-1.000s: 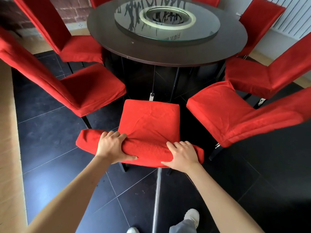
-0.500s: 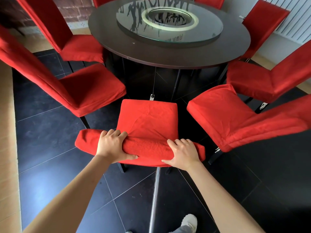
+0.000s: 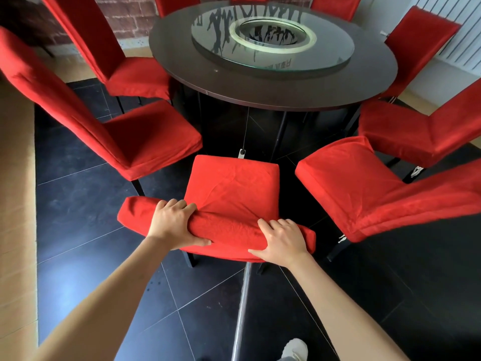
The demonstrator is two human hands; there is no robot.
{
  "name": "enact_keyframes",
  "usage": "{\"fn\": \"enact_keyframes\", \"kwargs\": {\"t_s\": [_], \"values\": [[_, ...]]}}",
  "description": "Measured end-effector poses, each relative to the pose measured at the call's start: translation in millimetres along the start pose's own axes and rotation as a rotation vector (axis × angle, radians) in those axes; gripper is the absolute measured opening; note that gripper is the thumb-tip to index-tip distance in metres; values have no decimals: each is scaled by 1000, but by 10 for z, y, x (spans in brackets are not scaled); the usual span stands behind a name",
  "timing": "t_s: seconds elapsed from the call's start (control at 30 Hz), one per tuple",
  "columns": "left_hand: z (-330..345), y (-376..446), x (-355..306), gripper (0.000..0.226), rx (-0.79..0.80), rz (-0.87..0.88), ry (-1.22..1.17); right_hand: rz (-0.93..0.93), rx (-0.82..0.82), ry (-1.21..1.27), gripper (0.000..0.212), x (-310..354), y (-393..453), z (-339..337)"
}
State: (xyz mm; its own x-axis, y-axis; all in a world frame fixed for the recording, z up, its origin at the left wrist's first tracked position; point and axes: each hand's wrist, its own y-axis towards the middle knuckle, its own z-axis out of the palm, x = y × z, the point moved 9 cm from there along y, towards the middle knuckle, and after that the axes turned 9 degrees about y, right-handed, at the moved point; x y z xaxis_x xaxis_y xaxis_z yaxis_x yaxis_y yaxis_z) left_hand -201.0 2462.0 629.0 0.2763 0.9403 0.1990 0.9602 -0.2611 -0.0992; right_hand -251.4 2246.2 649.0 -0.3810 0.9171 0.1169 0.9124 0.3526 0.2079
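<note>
A red-covered chair (image 3: 231,188) stands right in front of me, its seat facing the round dark table (image 3: 299,92). I look down over the top of its backrest. My left hand (image 3: 173,224) grips the left part of the backrest's top edge, fingers over the front and thumb along the back. My right hand (image 3: 282,239) grips the right part of the same edge in the same way. The red cover is wrinkled between my hands. The chair's front edge stops short of the table's rim.
Red chairs stand close on both sides: one at the left (image 3: 145,136), one at the right (image 3: 364,183), several more around the table. A glass turntable (image 3: 273,40) sits on the table. The floor is dark tile (image 3: 86,225). My shoe (image 3: 294,349) shows at the bottom.
The chair and table sit slightly higher in view than a second ago, and the chair has shifted a little toward the table. Both hands keep their grip on the backrest.
</note>
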Motion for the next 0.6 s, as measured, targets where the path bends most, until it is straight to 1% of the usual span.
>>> {"fn": "enact_keyframes", "kwargs": {"t_s": [0.6], "values": [[34, 85, -39, 103, 23, -9, -16, 5, 8, -25, 76, -87, 30, -7]]}}
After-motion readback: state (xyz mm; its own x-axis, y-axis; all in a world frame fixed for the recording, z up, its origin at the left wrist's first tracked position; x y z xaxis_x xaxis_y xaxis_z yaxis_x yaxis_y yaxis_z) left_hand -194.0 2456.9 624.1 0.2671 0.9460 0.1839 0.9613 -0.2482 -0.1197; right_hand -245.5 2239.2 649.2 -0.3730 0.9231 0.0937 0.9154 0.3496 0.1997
